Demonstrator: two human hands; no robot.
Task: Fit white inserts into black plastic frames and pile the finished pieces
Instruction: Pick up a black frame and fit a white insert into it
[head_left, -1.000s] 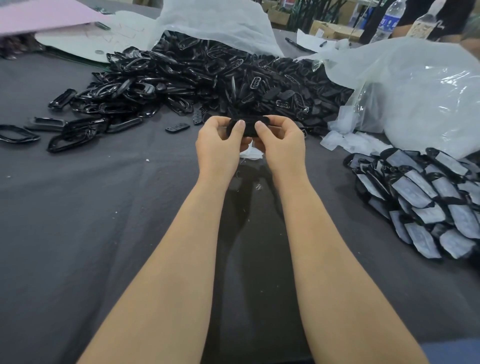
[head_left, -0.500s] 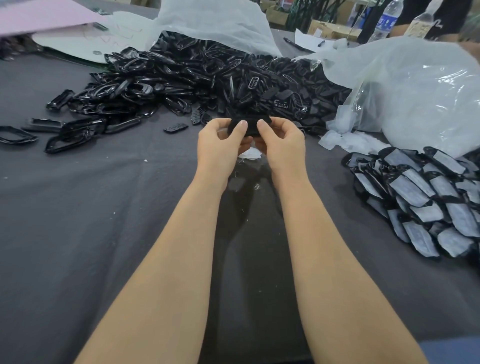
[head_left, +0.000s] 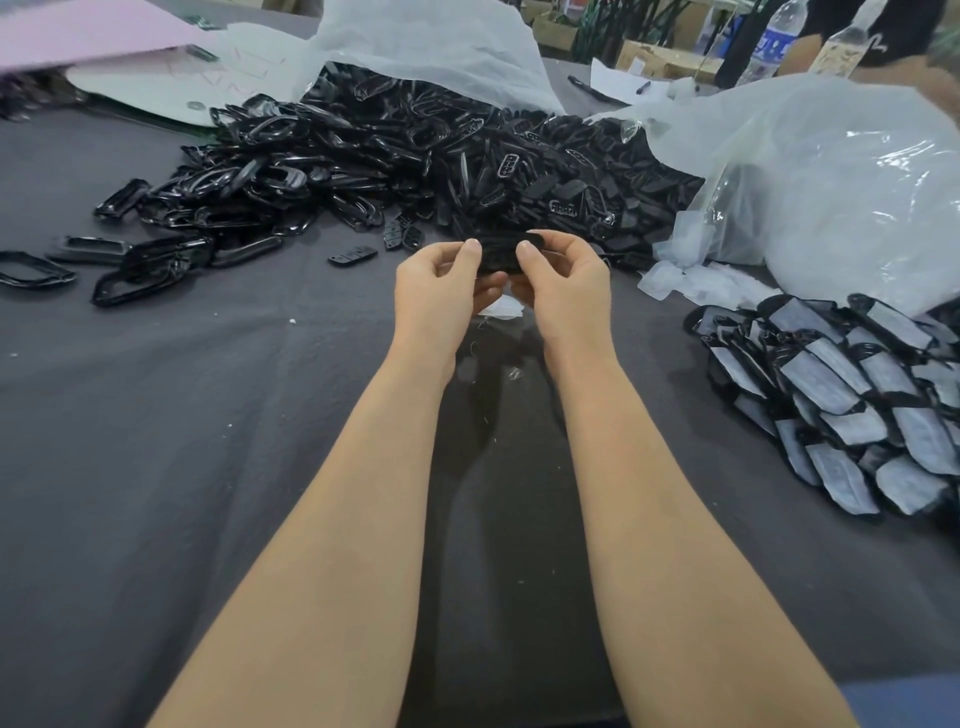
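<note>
**Hands.** The left hand (head_left: 441, 291) and right hand (head_left: 563, 291) are raised together above the grey table cloth (head_left: 208, 441), just above the centre of the view. Both sets of fingers are curled. Each hand pinches one end of a single black plastic frame (head_left: 501, 254) between thumb and fingers: the left hand at the 9 o'clock end, the right hand at the 3 o'clock end. The frame lies roughly level between the two thumbs. Whether an insert is seated in it cannot be told.

**White piece.** A small white piece (head_left: 498, 310) shows just below the hands, at 6 o'clock from the held frame. Whether it lies on the cloth or hangs from the fingers cannot be told.

**Supply heap.** A large heap of loose black frames (head_left: 415, 166) lies at 12 o'clock from the hands and spreads toward 10 o'clock. Single stray frames (head_left: 34, 267) lie apart at 9 o'clock. A white plastic bag (head_left: 431, 47) rises behind the heap.

**Finished pile.** The pile of finished pieces (head_left: 841, 395), black frames with white faces, lies at 3 to 4 o'clock, well apart from the hands. A clear plastic bag (head_left: 831, 182) sits at 2 o'clock, just beyond that pile.

**Other items.** A water bottle (head_left: 776, 44) stands at 1 o'clock at the far edge. A pink sheet (head_left: 78, 31) lies at 11 o'clock.
</note>
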